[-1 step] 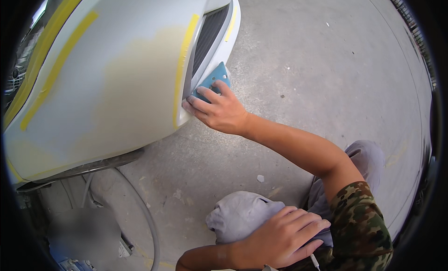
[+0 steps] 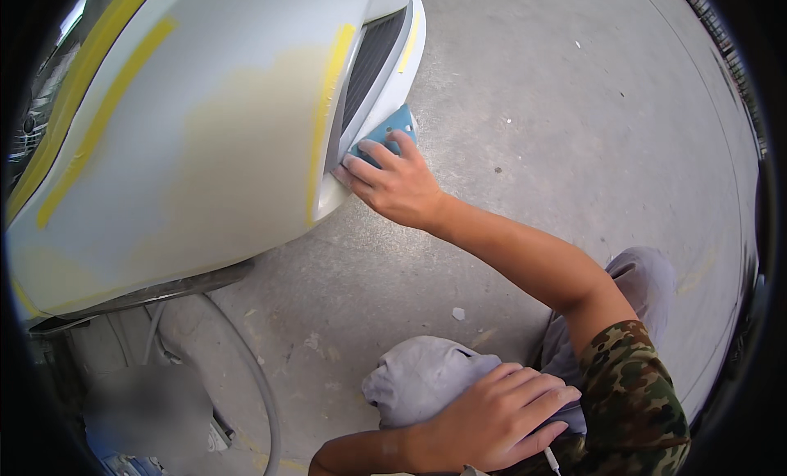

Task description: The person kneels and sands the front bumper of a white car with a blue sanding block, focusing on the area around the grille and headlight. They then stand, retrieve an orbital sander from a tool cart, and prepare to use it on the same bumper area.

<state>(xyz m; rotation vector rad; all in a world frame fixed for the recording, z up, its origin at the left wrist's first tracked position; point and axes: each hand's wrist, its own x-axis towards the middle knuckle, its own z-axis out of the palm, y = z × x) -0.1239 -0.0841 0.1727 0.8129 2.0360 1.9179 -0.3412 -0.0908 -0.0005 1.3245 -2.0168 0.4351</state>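
My right hand [image 2: 399,187] presses a blue sheet of sandpaper with punched holes [image 2: 382,137] against the white car bumper [image 2: 246,148], at the corner just below a dark ribbed grille insert [image 2: 370,66]. Its fingers are bent over the sheet and hide part of it; the fingertips look dusty white. My left hand [image 2: 496,414] rests palm down over my grey-trousered leg [image 2: 426,373], with the fingers stretched out side by side. A thin white stick-like thing [image 2: 552,458] shows below its thumb; I cannot tell whether the hand touches it.
Yellow masking tape [image 2: 106,123] runs in strips along the bumper, around dull beige patches. A grey hose [image 2: 256,369] curves over the concrete floor [image 2: 574,148] at the lower left, beside a blurred patch. A small white scrap [image 2: 457,314] lies near my knee.
My right hand and the sandpaper have shifted a little to the right and up along the bumper's corner. My left hand has stayed in place.
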